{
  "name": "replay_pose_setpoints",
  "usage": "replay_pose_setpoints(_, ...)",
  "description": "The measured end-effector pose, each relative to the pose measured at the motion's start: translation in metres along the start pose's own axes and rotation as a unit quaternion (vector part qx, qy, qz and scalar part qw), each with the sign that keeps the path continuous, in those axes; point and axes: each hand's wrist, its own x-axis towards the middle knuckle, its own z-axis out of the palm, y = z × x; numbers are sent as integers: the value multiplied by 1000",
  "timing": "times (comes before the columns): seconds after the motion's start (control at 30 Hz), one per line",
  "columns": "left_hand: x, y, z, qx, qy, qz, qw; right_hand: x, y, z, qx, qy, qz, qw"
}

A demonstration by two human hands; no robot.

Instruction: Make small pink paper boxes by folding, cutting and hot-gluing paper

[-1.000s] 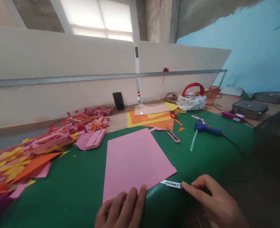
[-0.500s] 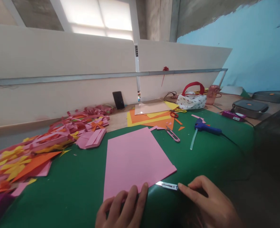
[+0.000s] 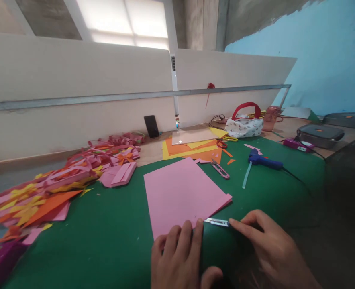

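A pink paper sheet (image 3: 182,192) lies on the green cutting mat (image 3: 105,237). My left hand (image 3: 180,259) lies flat with its fingers stretched out, fingertips pressing the sheet's near edge. My right hand (image 3: 270,251) is closed on a small silver cutter (image 3: 217,222), its blade pointing left along the sheet's near right edge, just beside my left fingertips.
A heap of pink, orange and yellow paper scraps (image 3: 51,188) covers the left. Orange and yellow sheets (image 3: 192,150), small snips (image 3: 220,168), a blue glue gun (image 3: 263,161) and a red-handled bag (image 3: 244,124) lie farther back. A phone (image 3: 151,126) leans on the partition.
The pink sheet has turned and slid to the right. My left hand moved right with it, close to the cutter. My right hand kept the cutter at the sheet's edge.
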Motion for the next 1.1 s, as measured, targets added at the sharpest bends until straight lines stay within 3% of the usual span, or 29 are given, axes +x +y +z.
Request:
replay_pose_setpoints(0.13, 4, -3, -1, -15, -8, 31, 999, 4, 10, -7, 5, -14, -14, 1000)
replay_pose_setpoints(0.43, 5, -4, -3, -19, -10, 30, 999, -11, 11, 5, 13, 3, -23, 1000)
replay_pose_setpoints(0.7, 2, -6, 1, -22, -14, 34, 999, -11, 0, 5, 24, 7, 25, 999)
replay_pose_setpoints(0.87, 4, -5, -1, -19, -14, 33, 999, -4, -3, 7, -18, -18, -10, 1000)
replay_pose_setpoints(1.1, -10, -20, -7, 32, 11, 69, 997, -2, -5, 9, -26, 15, -39, 999)
